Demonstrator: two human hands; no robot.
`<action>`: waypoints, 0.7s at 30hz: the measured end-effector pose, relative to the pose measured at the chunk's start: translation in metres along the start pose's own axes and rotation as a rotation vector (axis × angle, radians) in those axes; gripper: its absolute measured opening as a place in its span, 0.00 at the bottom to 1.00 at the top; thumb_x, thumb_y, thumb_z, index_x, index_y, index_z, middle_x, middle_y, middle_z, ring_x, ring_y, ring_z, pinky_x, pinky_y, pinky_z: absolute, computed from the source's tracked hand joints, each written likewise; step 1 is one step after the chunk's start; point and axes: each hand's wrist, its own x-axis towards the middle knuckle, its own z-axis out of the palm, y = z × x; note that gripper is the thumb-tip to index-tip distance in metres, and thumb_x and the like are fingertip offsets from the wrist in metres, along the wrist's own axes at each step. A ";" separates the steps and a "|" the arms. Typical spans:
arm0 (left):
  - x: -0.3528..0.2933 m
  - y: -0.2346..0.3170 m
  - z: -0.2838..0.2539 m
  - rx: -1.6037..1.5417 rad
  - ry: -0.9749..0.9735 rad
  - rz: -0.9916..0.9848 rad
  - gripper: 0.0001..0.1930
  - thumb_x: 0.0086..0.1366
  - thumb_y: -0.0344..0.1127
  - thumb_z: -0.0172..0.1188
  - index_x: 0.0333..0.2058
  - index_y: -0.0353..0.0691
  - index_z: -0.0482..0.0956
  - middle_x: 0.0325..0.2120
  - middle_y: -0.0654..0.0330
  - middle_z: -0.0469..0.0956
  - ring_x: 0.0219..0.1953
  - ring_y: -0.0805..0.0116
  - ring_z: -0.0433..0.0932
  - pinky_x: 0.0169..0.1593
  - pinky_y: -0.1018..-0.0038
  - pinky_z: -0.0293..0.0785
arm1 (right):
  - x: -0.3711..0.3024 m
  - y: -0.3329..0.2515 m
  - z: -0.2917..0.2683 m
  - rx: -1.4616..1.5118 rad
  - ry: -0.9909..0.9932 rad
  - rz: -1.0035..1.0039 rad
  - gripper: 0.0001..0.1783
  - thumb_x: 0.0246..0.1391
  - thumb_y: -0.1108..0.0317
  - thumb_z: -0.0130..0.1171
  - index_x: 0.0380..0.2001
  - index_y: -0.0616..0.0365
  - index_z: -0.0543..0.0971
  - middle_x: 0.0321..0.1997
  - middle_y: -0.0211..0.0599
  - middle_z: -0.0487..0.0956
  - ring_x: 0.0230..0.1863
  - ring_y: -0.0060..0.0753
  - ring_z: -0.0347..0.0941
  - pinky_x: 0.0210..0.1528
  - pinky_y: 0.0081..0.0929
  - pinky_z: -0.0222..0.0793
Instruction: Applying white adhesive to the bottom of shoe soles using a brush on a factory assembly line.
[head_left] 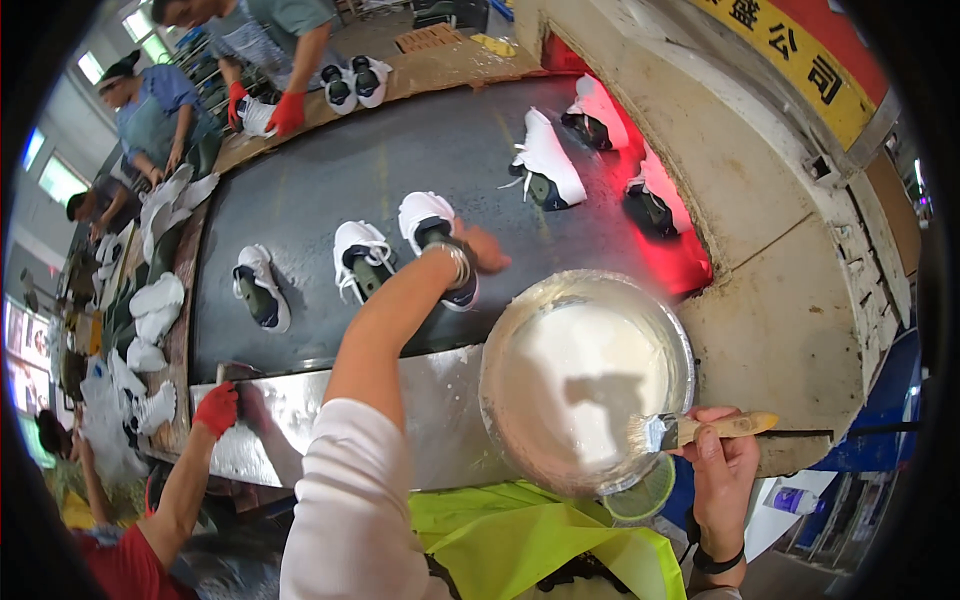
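Observation:
My left hand reaches over a dark conveyor belt, thumb and fingers apart, holding nothing I can see. Under that wrist lies a white and dark sneaker, partly covered by my arm. Directly left of it is a second sneaker with loose white laces, and farther left a third sneaker. My right hand is closed around the wooden handle of a flat paintbrush. The bristles hang over the near right rim of a round metal basin, which holds a milky white liquid.
More sneakers lie at the belt's right, some beside a red-lit opening in a beige machine. A co-worker's red-gloved hand is at the near left edge. Another person in red gloves handles a shoe across the belt.

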 end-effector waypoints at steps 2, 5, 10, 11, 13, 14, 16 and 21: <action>-0.046 0.020 0.037 0.336 0.520 0.117 0.39 0.55 0.68 0.48 0.57 0.44 0.68 0.60 0.51 0.61 0.66 0.50 0.51 0.64 0.41 0.34 | -0.010 -0.008 0.003 -0.033 0.003 -0.058 0.12 0.59 0.68 0.53 0.42 0.64 0.70 0.43 0.41 0.73 0.41 0.28 0.72 0.43 0.28 0.72; -0.093 -0.011 0.087 0.338 0.844 -0.066 0.42 0.52 0.68 0.51 0.59 0.46 0.65 0.63 0.52 0.57 0.67 0.45 0.44 0.65 0.43 0.32 | -0.024 -0.017 0.009 -0.049 -0.073 -0.060 0.12 0.59 0.68 0.54 0.42 0.63 0.70 0.43 0.40 0.73 0.41 0.27 0.72 0.43 0.27 0.72; -0.134 -0.069 0.111 0.329 0.851 -0.174 0.42 0.50 0.68 0.54 0.61 0.55 0.63 0.65 0.61 0.55 0.69 0.49 0.43 0.63 0.38 0.31 | -0.052 -0.015 0.016 -0.059 -0.109 -0.091 0.12 0.59 0.68 0.54 0.42 0.63 0.71 0.43 0.38 0.73 0.41 0.26 0.72 0.43 0.26 0.72; -0.146 -0.083 0.116 0.305 0.827 -0.172 0.41 0.49 0.67 0.56 0.61 0.57 0.63 0.65 0.62 0.55 0.68 0.51 0.44 0.61 0.35 0.31 | -0.060 -0.014 0.016 -0.071 -0.092 -0.085 0.12 0.59 0.67 0.54 0.42 0.63 0.71 0.43 0.38 0.73 0.40 0.25 0.72 0.42 0.25 0.73; -0.162 -0.129 0.114 0.329 0.794 -0.184 0.41 0.48 0.64 0.60 0.61 0.59 0.62 0.65 0.63 0.55 0.68 0.54 0.45 0.59 0.31 0.32 | -0.061 -0.010 0.019 -0.066 -0.059 -0.103 0.12 0.59 0.67 0.54 0.42 0.63 0.71 0.43 0.38 0.73 0.40 0.25 0.72 0.42 0.25 0.73; -0.171 -0.149 0.127 0.363 0.760 -0.200 0.42 0.46 0.62 0.62 0.61 0.61 0.62 0.65 0.63 0.55 0.68 0.55 0.45 0.58 0.29 0.32 | -0.064 -0.007 0.016 -0.043 -0.008 -0.100 0.12 0.59 0.66 0.54 0.42 0.63 0.71 0.43 0.38 0.73 0.39 0.25 0.72 0.41 0.25 0.73; -0.190 -0.195 0.151 0.439 0.744 -0.276 0.45 0.43 0.60 0.67 0.61 0.59 0.62 0.65 0.60 0.53 0.69 0.57 0.43 0.59 0.30 0.32 | -0.064 -0.001 0.015 0.002 0.060 -0.098 0.12 0.59 0.66 0.54 0.42 0.63 0.71 0.42 0.38 0.73 0.39 0.25 0.72 0.40 0.25 0.73; -0.181 -0.202 0.144 0.264 1.146 -0.279 0.49 0.47 0.61 0.65 0.63 0.43 0.55 0.65 0.51 0.51 0.67 0.49 0.46 0.64 0.51 0.49 | -0.044 0.008 0.036 -0.055 0.071 -0.087 0.13 0.59 0.65 0.54 0.42 0.63 0.71 0.41 0.38 0.73 0.39 0.26 0.73 0.39 0.26 0.74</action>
